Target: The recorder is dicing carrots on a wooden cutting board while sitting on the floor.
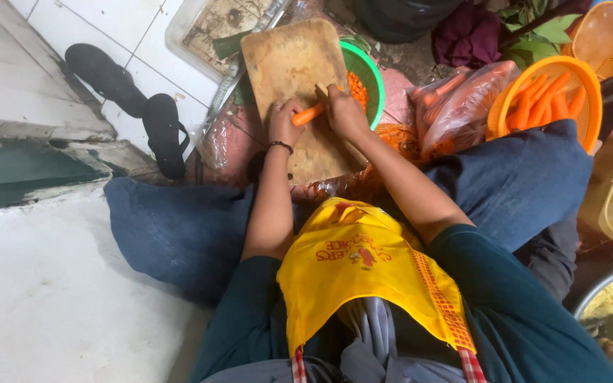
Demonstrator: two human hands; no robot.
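While I look down on the wooden cutting board (289, 71), my left hand (285, 122) pinches a carrot (308, 114) lying across its middle, and my right hand (343, 110) is closed around a knife handle above it. Behind the board sits a green bowl (370, 67) of carrot slices.

White floor tiles (143, 35) with dark seams fill the upper left, and a pair of black sandals (136, 106) lies on them. A worn concrete step (15, 92) with a green-painted edge (23, 174) runs along the left. Pale rough concrete floor (51, 298) spreads across the lower left. Daylight is soft and even.
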